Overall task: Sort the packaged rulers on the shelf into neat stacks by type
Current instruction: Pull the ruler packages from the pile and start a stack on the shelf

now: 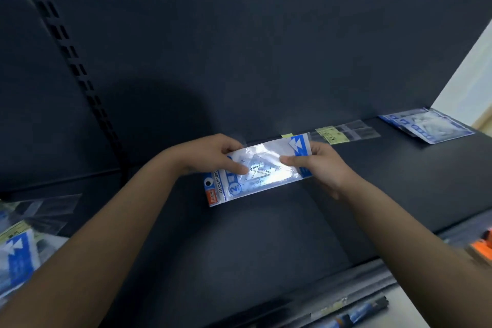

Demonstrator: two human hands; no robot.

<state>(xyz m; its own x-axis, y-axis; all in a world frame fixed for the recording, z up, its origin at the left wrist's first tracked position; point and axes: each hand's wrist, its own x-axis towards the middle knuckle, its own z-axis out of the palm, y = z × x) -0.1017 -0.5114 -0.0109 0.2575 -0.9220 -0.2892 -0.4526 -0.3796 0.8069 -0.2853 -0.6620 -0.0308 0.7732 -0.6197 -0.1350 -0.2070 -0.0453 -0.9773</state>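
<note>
Forearms [106, 234] reach in over dark shelf [266, 242]; left hand [210, 153] and right hand [326, 169] each pinch one end of blue-and-clear geometric set-square packet [269, 178], thumbs on top.

glossy clear plastic ruler pack [259, 168]; matt dark shelf [266, 234].

1. The ruler pack [262, 170] I hold is glossy silver-clear, edged in bright blue, with white triangles on the blue end and an orange-red tag at the other
2. The shelf [372, 181] is matt black
3. Its upright [66, 42] bears paired rows of dark slots
4. The far stack [428, 125] is blue and white
5. The clear packs [346, 132] carry pale yellow labels
6. The left pile [16, 255] shows blue, white triangles, yellow
</note>
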